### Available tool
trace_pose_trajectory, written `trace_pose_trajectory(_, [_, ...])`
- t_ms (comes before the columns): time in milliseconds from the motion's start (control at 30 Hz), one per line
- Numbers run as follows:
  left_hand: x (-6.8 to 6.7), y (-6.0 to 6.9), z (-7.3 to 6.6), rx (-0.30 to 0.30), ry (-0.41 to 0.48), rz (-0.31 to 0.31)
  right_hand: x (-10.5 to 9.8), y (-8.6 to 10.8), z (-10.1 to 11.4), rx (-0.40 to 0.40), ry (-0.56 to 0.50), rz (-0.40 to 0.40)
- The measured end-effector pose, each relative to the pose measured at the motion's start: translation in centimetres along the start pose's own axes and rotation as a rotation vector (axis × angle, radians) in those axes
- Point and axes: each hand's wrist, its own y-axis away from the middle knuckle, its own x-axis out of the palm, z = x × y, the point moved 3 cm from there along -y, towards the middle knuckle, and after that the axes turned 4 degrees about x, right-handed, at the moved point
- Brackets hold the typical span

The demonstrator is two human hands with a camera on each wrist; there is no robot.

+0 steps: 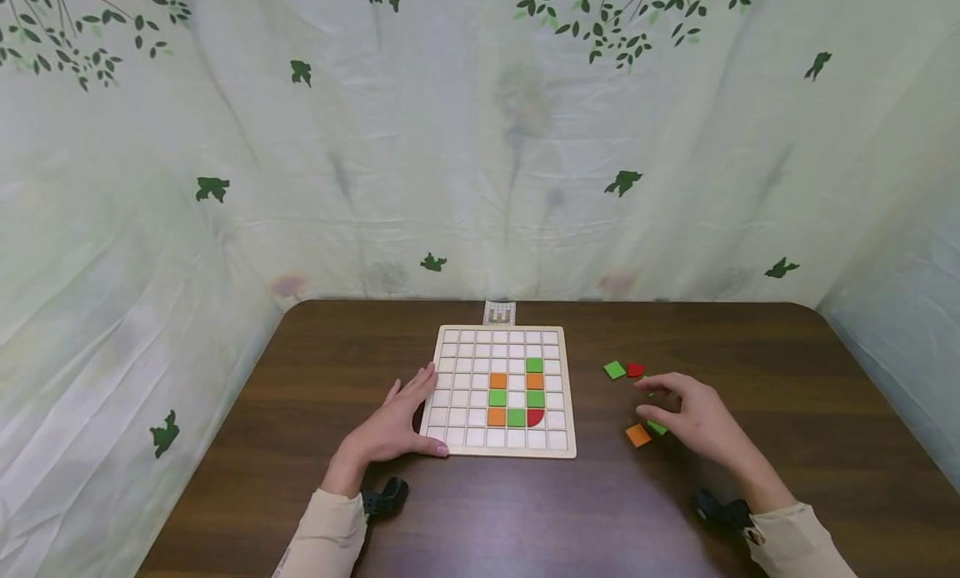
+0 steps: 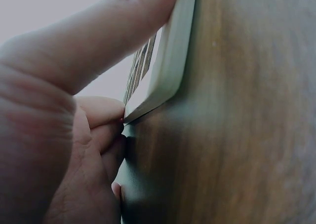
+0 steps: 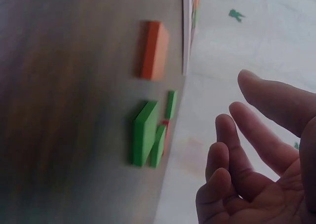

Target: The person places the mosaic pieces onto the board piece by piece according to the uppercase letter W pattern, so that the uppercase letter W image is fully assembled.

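Note:
A pale wooden grid board (image 1: 458,436) lies on the table; green, orange and red tiles in its cells form a U-like shape, with a round-cornered red tile (image 1: 535,417) at lower right. My left hand (image 1: 390,424) rests against the board's near left corner, thumb on the front edge, fingers extended along the left side. Above loose tiles to the right hovers my right hand (image 1: 701,420), thumb and fingers apart, nothing between them. Beneath or beside it lie an orange tile (image 3: 155,51), a green tile (image 3: 144,134), another partly hidden green one, a farther green tile (image 1: 615,370) and a red tile (image 1: 635,370).
Behind the board, at the table's far edge, is a small card (image 1: 499,313) with a printed grid pattern. The dark wooden table (image 1: 525,520) meets a pale curtain (image 1: 480,145) with leaf prints at the back and sides.

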Motion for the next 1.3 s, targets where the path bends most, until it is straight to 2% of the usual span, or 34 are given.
trace_pose_trajectory(500, [0.1,-0.1,0.0,-0.001,-0.001,0.002,-0.7,1.1,-2.8,0.06,-0.04,0.075])
trace_pose_trajectory(667, [0.0,0.0,0.0,-0.008,-0.004,0.001,-1.0,1.2,-3.6,0.06,-0.022,0.094])
trace_pose_trajectory(1033, [0.0,0.0,-0.2,-0.001,-0.003,-0.002,-1.3,1.5,-4.2,0.013,0.015,0.178])
trace_pose_trajectory(1300, [0.1,0.0,0.2,0.011,-0.02,-0.005,-1.1,0.9,-4.0,-0.039,0.031,0.215])
